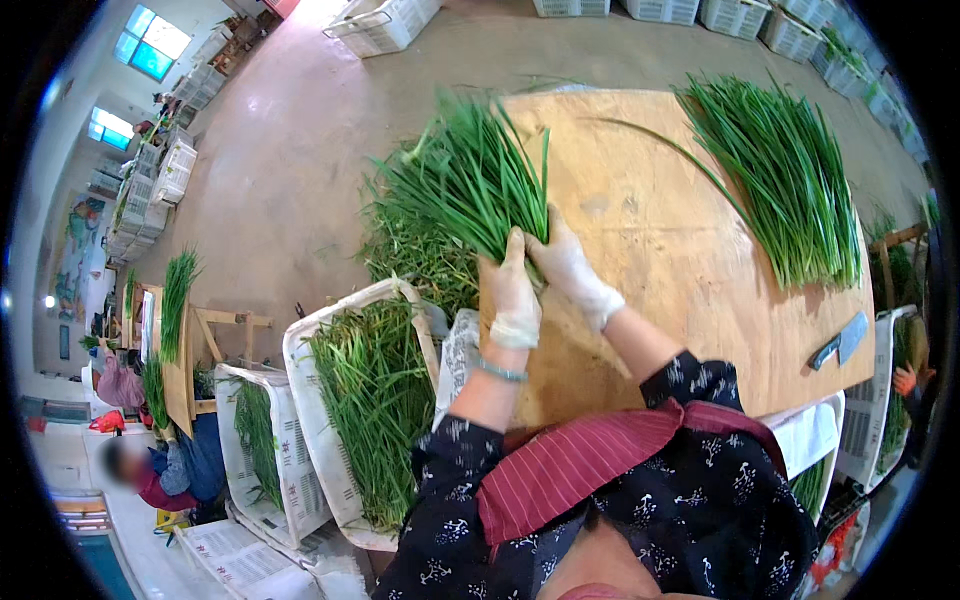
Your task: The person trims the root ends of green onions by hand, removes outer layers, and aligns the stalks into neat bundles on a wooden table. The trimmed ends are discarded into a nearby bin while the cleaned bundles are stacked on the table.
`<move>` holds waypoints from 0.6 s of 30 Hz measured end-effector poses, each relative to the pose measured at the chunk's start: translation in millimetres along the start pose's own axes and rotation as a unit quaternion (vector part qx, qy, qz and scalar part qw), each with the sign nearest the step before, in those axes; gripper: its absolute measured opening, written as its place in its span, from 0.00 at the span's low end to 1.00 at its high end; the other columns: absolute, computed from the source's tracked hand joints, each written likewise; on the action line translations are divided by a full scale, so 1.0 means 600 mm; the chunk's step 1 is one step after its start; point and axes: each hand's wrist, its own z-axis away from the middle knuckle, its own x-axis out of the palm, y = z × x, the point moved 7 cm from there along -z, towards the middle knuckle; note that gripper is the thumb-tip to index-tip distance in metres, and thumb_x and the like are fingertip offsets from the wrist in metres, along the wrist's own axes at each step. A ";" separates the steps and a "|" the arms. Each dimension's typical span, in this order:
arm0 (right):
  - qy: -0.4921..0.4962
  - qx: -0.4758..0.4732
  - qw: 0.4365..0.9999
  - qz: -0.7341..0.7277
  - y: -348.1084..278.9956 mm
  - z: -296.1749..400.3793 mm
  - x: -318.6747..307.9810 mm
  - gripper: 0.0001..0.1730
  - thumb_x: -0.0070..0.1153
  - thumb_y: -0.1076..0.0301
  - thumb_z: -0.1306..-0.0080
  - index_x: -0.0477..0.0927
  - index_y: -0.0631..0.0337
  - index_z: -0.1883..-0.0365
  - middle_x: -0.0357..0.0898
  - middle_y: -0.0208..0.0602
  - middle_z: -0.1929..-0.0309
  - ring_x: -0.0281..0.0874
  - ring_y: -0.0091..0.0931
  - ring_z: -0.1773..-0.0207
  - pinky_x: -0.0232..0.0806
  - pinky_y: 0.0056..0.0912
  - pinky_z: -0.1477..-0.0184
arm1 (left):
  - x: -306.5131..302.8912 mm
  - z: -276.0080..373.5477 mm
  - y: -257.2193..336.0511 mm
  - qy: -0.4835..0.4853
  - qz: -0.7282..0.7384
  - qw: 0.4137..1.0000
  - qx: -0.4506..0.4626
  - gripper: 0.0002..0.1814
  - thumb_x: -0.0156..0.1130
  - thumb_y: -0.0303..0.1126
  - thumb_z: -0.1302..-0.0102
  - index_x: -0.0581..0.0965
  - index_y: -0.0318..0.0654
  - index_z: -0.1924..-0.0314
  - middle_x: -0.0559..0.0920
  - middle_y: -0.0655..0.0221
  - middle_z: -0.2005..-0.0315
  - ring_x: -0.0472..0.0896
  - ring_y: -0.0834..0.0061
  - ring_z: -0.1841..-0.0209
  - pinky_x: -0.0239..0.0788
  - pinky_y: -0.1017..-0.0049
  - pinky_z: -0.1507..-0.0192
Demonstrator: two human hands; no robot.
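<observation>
My gloved left hand (515, 292) and gloved right hand (570, 266) grip the lower end of a bunch of green garlic chives (480, 184) between them. The leaves fan up and to the left, past the left edge of a plywood table (630, 322). A larger pile of chives (780, 180) lies on the table's right side, with one long leaf stretching out from it to the left. Near the front right corner rests a cleaver (840, 341) with a dark handle.
Loose green trimmings (420, 255) are heaped beyond the table's left edge. A white plastic crate (300, 360) of greens stands at the left, beside another crate (292, 450). Co-workers (169, 480) are at the far left; a co-worker's hand (905, 379) shows at the far right. More crates (382, 26) stand on the floor.
</observation>
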 end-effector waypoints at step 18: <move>0.027 0.074 0.997 0.024 0.080 0.120 -0.224 0.30 0.61 0.62 0.40 0.68 0.66 0.42 0.79 0.50 0.53 0.77 0.35 0.49 0.67 0.33 0.47 | 0.021 0.166 -0.123 -0.114 0.085 0.963 -0.228 0.19 0.50 0.42 0.31 0.72 0.37 0.48 0.81 0.64 0.59 0.82 0.70 0.61 0.77 0.70 0.61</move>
